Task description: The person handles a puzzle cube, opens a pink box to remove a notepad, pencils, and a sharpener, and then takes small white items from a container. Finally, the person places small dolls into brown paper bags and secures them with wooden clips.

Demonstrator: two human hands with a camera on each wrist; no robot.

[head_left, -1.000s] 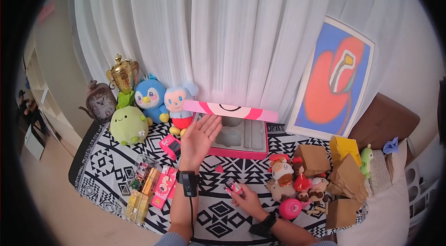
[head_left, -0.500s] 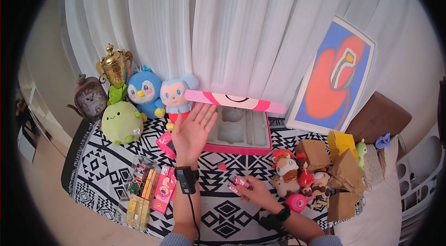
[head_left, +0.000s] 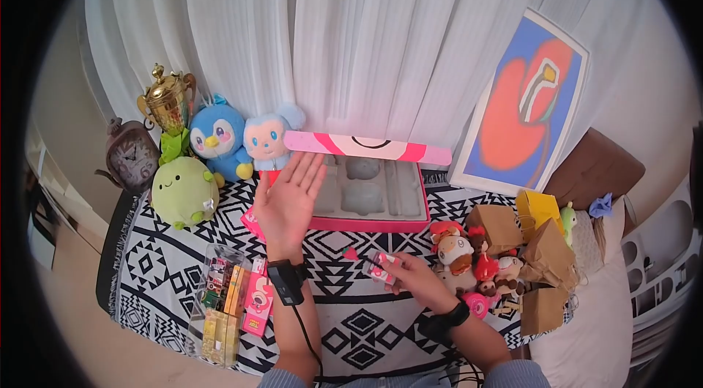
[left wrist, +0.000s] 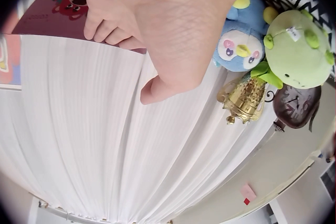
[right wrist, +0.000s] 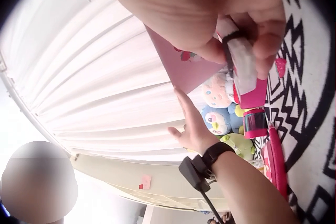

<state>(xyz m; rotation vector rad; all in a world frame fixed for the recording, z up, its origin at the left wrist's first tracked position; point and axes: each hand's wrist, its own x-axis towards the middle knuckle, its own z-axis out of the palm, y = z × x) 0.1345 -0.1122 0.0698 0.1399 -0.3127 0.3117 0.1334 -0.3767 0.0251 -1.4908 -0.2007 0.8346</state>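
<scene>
My left hand (head_left: 287, 201) is raised palm up with straight fingers, holding nothing, at the left front corner of a pink box (head_left: 366, 225) with a grey moulded tray inside. In the left wrist view the left hand (left wrist: 163, 24) has its thumb apart from the fingers. My right hand (head_left: 419, 282) pinches a small pink-and-white item (head_left: 381, 269) with a dark band, held over the patterned cloth. The right wrist view shows the right hand (right wrist: 220, 19) with thumb and fingers around the item (right wrist: 242, 64). A small strawberry-shaped piece (head_left: 350, 252) lies beside it.
Plush toys (head_left: 184, 190), a gold trophy (head_left: 167, 99) and a clock (head_left: 132, 156) stand at the left. A clear case (head_left: 220, 322) and a pink package (head_left: 258, 303) lie front left. At the right are small plush toys (head_left: 454, 250) and paper bags (head_left: 543, 311).
The head view has shifted. The right hand has moved up and slightly right with the small item, nearer the strawberry-shaped piece. The left hand stays raised and has moved slightly left.
</scene>
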